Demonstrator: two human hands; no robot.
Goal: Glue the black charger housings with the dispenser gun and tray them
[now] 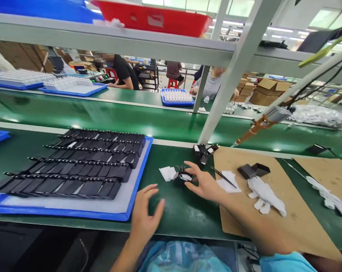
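My right hand [204, 182] reaches over the green bench and its fingers close round a small black part [184, 175] lying next to a scrap of white cloth [168, 173]. My left hand [145, 211] hovers near the bench's front edge with its fingers spread, holding nothing. To its left a blue tray [131, 202] carries several rows of flat black parts [83, 166]. More small black parts [202, 152] sit just beyond my right hand.
A brown cardboard sheet [273, 211] holds tweezers [222, 176], a black box [253, 170] and a white glove [266, 195]. A hanging electric screwdriver [261, 124] slants in from the right. A grey frame post [230, 75] rises mid-bench. Other people work across the far conveyor.
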